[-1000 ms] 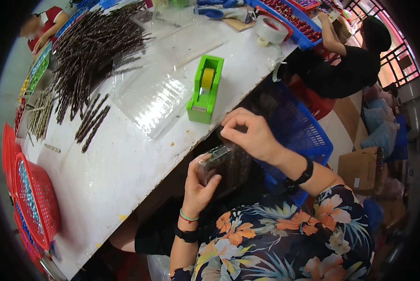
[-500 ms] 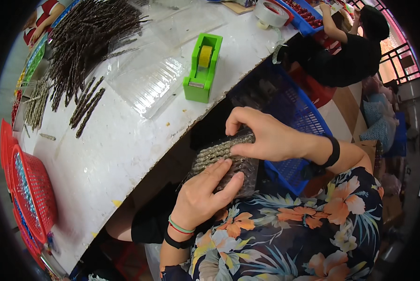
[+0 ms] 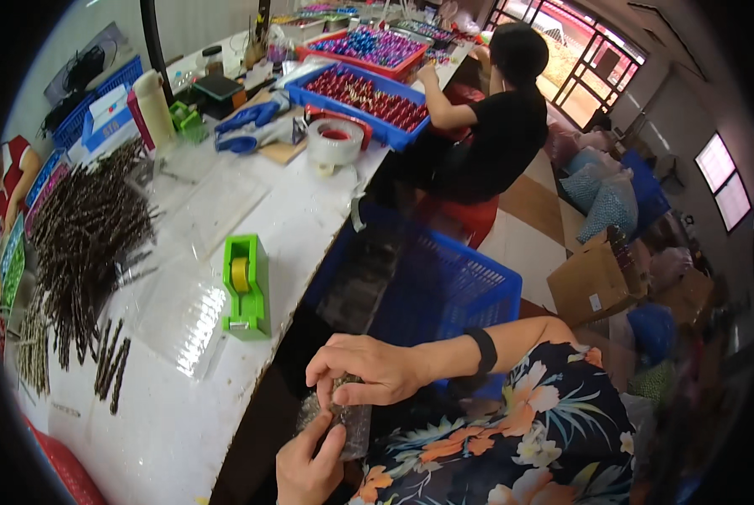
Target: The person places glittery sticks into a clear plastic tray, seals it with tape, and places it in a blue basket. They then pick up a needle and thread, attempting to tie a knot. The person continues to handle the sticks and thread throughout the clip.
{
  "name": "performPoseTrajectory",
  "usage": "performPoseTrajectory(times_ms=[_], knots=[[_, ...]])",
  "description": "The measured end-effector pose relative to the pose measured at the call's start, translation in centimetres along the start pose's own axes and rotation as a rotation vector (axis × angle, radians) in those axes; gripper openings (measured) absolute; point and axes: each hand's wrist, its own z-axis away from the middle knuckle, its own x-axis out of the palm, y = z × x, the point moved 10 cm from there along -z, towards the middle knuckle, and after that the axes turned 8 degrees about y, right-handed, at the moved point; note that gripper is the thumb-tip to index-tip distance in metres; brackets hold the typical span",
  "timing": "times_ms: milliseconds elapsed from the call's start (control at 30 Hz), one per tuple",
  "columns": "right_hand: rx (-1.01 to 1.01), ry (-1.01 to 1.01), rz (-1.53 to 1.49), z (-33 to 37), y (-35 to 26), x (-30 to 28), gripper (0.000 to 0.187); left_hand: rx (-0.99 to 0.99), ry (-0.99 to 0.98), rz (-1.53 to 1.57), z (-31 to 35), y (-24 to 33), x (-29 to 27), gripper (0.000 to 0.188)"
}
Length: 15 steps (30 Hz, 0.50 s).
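Low in front of my lap, off the table's edge, is a transparent plastic pack [image 3: 356, 423] with grey-brown twisted strands inside. My left hand [image 3: 308, 465] grips its near left side, thumb and forefinger pressing on it. Over its far end curls my right hand [image 3: 364, 369], fingertips pinching the wrapping close to the left fingertips. Part of the pack is hidden beneath both hands. On the table stands a green tape dispenser [image 3: 249, 295] with a yellow roll. Beside it lie transparent plastic sleeves [image 3: 171, 324], a large heap of dark twisted strands [image 3: 87, 231] and several loose strands [image 3: 114, 370].
A blue plastic crate [image 3: 469, 282] stands right of the table, beyond my right arm. Farther along the table are a wide tape roll [image 3: 335, 141] and a blue tray [image 3: 297, 84] of red pieces. A co-worker in black [image 3: 512, 135] sits there. A cardboard box [image 3: 597, 278] is on the floor.
The view has tilted up and shows more of the room. My left fingers, flat across the pack before, now grip its edge near my right fingertips.
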Motion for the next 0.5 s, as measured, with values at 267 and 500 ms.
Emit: performPoseTrajectory(times_ms=[267,500], knots=[[0.362,-0.247,-0.363,-0.36,0.26,0.43,0.032,0.02,0.036,0.083,-0.01,0.81,-0.38,0.049],[0.403,-0.249,-0.459,-0.72,1.01,0.67,0.031,-0.007,0.052,0.126,0.13,0.7,-0.4,0.051]])
